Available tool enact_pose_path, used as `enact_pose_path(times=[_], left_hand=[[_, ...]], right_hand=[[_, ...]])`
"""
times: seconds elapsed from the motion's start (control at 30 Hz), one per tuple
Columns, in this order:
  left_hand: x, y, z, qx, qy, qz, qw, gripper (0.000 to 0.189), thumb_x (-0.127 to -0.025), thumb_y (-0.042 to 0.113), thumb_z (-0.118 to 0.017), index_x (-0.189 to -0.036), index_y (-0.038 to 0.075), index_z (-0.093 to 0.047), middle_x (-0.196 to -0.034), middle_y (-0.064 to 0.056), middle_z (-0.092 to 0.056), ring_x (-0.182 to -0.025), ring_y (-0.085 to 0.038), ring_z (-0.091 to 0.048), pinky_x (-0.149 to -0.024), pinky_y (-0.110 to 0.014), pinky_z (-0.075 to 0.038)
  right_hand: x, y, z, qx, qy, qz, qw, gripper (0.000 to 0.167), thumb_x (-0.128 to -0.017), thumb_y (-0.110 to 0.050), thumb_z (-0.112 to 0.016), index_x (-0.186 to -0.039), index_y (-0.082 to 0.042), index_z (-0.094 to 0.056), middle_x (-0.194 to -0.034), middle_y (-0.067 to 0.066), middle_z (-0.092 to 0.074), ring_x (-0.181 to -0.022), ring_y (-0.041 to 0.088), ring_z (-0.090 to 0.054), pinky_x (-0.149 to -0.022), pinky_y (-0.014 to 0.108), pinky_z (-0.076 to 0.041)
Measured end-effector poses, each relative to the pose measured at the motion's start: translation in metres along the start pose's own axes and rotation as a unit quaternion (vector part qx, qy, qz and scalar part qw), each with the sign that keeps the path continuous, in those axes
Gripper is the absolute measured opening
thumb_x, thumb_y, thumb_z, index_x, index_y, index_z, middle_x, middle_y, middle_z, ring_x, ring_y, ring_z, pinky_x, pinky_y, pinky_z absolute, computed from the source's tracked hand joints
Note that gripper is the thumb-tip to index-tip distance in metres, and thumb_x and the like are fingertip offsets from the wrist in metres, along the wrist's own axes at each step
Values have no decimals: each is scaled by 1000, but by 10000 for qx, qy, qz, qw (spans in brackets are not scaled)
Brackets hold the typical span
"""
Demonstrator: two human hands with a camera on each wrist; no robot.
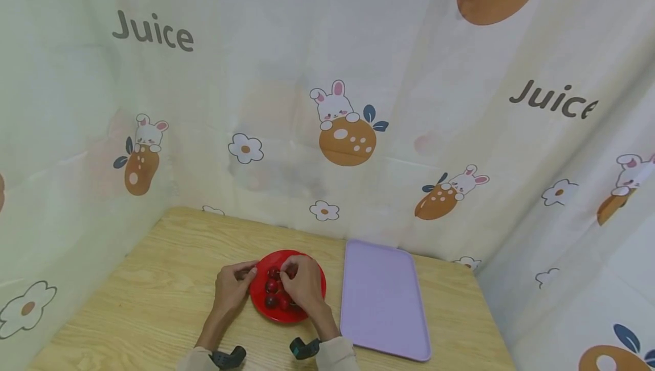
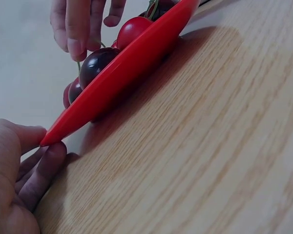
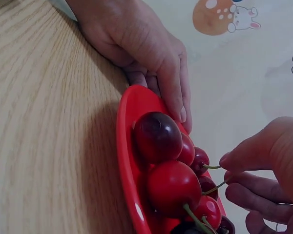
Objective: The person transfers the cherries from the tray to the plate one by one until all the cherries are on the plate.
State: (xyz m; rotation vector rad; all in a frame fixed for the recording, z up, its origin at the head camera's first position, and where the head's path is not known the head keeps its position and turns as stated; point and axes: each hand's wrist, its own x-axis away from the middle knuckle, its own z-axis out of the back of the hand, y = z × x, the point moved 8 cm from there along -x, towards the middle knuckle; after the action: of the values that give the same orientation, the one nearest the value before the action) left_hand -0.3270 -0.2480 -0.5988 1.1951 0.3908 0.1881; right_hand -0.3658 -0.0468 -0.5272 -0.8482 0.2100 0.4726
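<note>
A round red plate [image 1: 268,258] on the table carries several dark red and bright red cherries [image 1: 272,286] with green stems. My left hand [image 1: 232,286] pinches the plate's left rim, thumb on top and fingers beneath, as the left wrist view shows. Over the plate's upper right part reaches my right hand [image 1: 303,283]. In the right wrist view its fingertips meet at the thin stem of a cherry [image 3: 200,160], which sits among the others. A second green stem [image 3: 215,187] runs up to the same fingertips. Part of the fruit is hidden under the right hand.
To the right of the plate lies a flat lilac tray [image 1: 381,303] with a raised rim. Both rest on a light wooden table [image 1: 153,297]. A printed curtain [image 1: 286,104] with rabbits and fruit hangs around the table's back and sides.
</note>
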Motion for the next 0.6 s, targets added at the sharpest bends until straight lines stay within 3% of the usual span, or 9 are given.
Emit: enact_pose_path(times=[0.37,0.6], left_hand=[[2,1,-4,35,-58,29,10000,22,-102,9,-75,-122,7,-83,-114,-14,-84,-84,-6,-69,-72,-18,-53],[1,-1,-2,58,-58,99,9999,23,-103,10,-74,-124,6,-83,-117,-15,-83,-87,-6,-72,-75,-17,-54]], right_hand=[[13,4,7,58,-123,-89,9999,9,-89,-15,-88,-86,-18,-80,-81,-5,-78,-79,15,-70,-73,22,-50],[16,9,15,-500,-61,-201,9985,9,-90,-18,-89,-96,-13,-84,-85,0,-80,-79,14,-70,-75,25,-56]])
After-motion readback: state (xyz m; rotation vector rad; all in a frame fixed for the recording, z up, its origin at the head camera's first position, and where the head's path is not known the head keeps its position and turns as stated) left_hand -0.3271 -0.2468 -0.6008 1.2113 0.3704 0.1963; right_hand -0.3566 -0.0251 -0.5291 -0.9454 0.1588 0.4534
